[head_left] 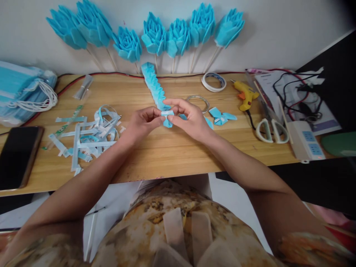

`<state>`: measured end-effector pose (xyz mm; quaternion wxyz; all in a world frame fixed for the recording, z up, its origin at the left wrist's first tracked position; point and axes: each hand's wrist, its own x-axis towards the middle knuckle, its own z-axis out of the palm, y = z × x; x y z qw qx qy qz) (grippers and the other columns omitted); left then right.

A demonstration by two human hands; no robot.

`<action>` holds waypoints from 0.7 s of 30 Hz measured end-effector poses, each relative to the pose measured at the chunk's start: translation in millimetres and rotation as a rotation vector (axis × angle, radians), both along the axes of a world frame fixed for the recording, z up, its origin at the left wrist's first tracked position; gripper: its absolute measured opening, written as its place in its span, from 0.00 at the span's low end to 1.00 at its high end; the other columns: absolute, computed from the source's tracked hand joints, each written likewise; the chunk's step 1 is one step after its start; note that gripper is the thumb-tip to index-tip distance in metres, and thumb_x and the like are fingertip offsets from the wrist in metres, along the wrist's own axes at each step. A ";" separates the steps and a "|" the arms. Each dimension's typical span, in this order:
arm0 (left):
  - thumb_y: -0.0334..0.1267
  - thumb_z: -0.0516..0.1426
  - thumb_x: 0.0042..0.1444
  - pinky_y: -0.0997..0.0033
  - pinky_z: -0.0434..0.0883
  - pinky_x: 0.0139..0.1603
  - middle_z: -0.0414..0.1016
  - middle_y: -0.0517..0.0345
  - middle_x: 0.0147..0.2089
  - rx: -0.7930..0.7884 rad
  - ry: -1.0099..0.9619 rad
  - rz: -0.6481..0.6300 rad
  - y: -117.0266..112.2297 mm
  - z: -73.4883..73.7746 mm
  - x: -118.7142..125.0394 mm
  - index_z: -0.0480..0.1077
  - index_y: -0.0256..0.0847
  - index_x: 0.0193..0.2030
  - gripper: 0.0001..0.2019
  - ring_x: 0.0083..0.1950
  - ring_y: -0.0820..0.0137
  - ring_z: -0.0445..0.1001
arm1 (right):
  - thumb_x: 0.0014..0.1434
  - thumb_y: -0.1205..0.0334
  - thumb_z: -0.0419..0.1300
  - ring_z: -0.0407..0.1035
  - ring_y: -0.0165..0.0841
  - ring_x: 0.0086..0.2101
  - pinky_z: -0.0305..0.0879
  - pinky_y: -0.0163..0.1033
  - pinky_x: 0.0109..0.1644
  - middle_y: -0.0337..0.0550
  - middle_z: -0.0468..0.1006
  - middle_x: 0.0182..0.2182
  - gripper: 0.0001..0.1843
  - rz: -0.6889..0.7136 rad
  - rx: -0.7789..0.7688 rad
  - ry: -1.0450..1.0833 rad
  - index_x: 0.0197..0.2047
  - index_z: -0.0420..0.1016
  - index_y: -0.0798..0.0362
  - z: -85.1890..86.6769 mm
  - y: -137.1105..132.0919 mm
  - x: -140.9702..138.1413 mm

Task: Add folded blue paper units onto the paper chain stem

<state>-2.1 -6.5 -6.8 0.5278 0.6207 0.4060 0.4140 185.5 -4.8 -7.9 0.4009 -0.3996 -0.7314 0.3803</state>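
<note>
Between my two hands is a small folded piece of blue and white fabric [167, 119], pinched at both sides. My left hand [143, 120] is closed on its left edge with thumb and fingers. My right hand [190, 116] pinches its right side. Just beyond my fingers lies a long row of stacked blue folded pieces [153, 85], running away toward the wall. A few loose blue folded pieces [221, 116] rest on the table to the right of my right hand, some partly hidden behind it.
Blue fabric flowers [152, 35] on sticks lean along the wall. At left are cut strips [94, 135], a phone [19, 157] and bagged face masks [25, 92]. Tape rolls [213, 82], a yellow glue gun [244, 94], scissors [271, 131] and a power strip [307, 142] lie right.
</note>
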 end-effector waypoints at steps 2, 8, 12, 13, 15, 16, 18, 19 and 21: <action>0.39 0.62 0.52 0.74 0.64 0.32 0.70 0.62 0.26 -0.006 -0.012 0.000 1.0 -1.8 -0.3 0.72 0.38 0.29 0.07 0.27 0.75 0.66 | 0.62 0.60 0.57 0.69 0.30 0.34 0.67 0.37 0.40 0.37 0.75 0.33 0.19 0.003 0.008 -0.015 0.56 0.70 0.50 -1.5 1.1 0.2; 0.36 0.61 0.50 0.74 0.62 0.29 0.68 0.63 0.24 -0.024 -0.029 0.077 4.8 -5.3 -5.0 0.71 0.39 0.27 0.05 0.25 0.77 0.63 | 0.65 0.59 0.52 0.71 0.31 0.36 0.68 0.39 0.43 0.38 0.77 0.33 0.16 -0.040 -0.082 0.070 0.53 0.74 0.49 -1.3 6.1 2.7; 0.36 0.62 0.49 0.75 0.59 0.26 0.65 0.64 0.21 -0.027 -0.060 0.124 7.8 -8.5 -6.8 0.70 0.38 0.26 0.06 0.23 0.77 0.61 | 0.63 0.57 0.56 0.70 0.30 0.37 0.67 0.38 0.45 0.38 0.77 0.32 0.12 0.019 -0.203 0.156 0.42 0.79 0.51 1.3 6.6 2.7; 0.36 0.62 0.49 0.75 0.59 0.26 0.65 0.64 0.21 -0.034 -0.060 0.128 8.2 -8.8 -6.7 0.69 0.38 0.26 0.06 0.23 0.77 0.60 | 0.62 0.56 0.57 0.70 0.30 0.36 0.66 0.38 0.44 0.38 0.77 0.32 0.11 0.033 -0.229 0.169 0.39 0.79 0.51 1.7 6.4 2.4; 0.37 0.62 0.48 0.75 0.59 0.26 0.65 0.63 0.21 -0.046 -0.054 0.127 7.9 -8.4 -6.3 0.69 0.38 0.26 0.07 0.23 0.77 0.60 | 0.60 0.56 0.60 0.70 0.29 0.35 0.65 0.37 0.44 0.37 0.77 0.31 0.10 0.039 -0.261 0.184 0.35 0.78 0.52 2.2 6.0 1.8; 0.37 0.62 0.48 0.75 0.60 0.27 0.65 0.63 0.22 -0.051 -0.049 0.124 7.4 -7.6 -6.0 0.69 0.38 0.26 0.07 0.24 0.77 0.60 | 0.58 0.57 0.61 0.69 0.29 0.34 0.65 0.37 0.43 0.37 0.77 0.31 0.09 0.031 -0.265 0.188 0.34 0.77 0.52 2.2 6.0 1.5; 0.38 0.61 0.49 0.75 0.61 0.28 0.66 0.62 0.23 -0.060 -0.038 0.112 6.0 -5.5 -5.4 0.69 0.38 0.27 0.07 0.24 0.77 0.61 | 0.57 0.58 0.62 0.68 0.29 0.33 0.64 0.36 0.42 0.36 0.76 0.30 0.07 0.009 -0.261 0.180 0.32 0.76 0.53 2.0 6.1 0.9; 0.39 0.61 0.50 0.75 0.62 0.28 0.67 0.62 0.23 -0.065 -0.033 0.103 5.4 -4.3 -5.1 0.69 0.38 0.27 0.08 0.25 0.76 0.62 | 0.56 0.58 0.62 0.67 0.29 0.33 0.63 0.36 0.41 0.36 0.75 0.29 0.07 0.002 -0.259 0.173 0.32 0.76 0.53 1.8 6.2 0.7; 0.42 0.59 0.53 0.74 0.63 0.29 0.67 0.61 0.23 -0.063 -0.035 0.078 4.8 -2.8 -5.1 0.69 0.39 0.26 0.10 0.26 0.75 0.63 | 0.56 0.58 0.62 0.66 0.28 0.32 0.62 0.36 0.39 0.36 0.75 0.28 0.08 -0.002 -0.256 0.157 0.31 0.75 0.53 1.4 6.1 0.3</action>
